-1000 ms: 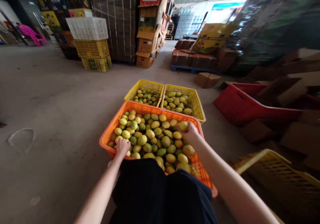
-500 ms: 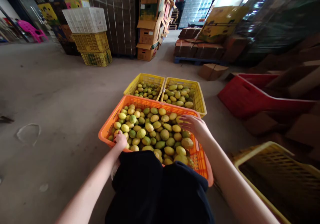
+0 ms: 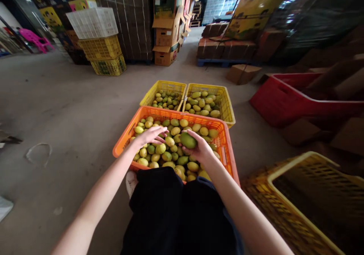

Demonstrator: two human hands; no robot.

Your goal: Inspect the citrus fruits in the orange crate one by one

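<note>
A large orange crate [image 3: 230, 150] in front of my knees holds many yellow and green lemons [image 3: 160, 149]. Near the middle of the crate, my right hand [image 3: 201, 147] is wrapped around a large green lemon [image 3: 188, 140], holding it just above the others. My left hand [image 3: 152, 135] hovers over the left part of the pile. Its fingers are stretched out and point towards the held lemon, with nothing in them.
Two yellow crates [image 3: 230, 107] of lemons stand beyond the orange one. To my right are another yellow crate [image 3: 287, 168] and a red bin [image 3: 267, 99] with cardboard. Stacked crates [image 3: 101, 48] and cartons [image 3: 165, 37] stand further back.
My right hand has moved left from the crate's right side and now holds a green lemon. My left hand has risen from the near left edge towards the middle, its fingers extended.
</note>
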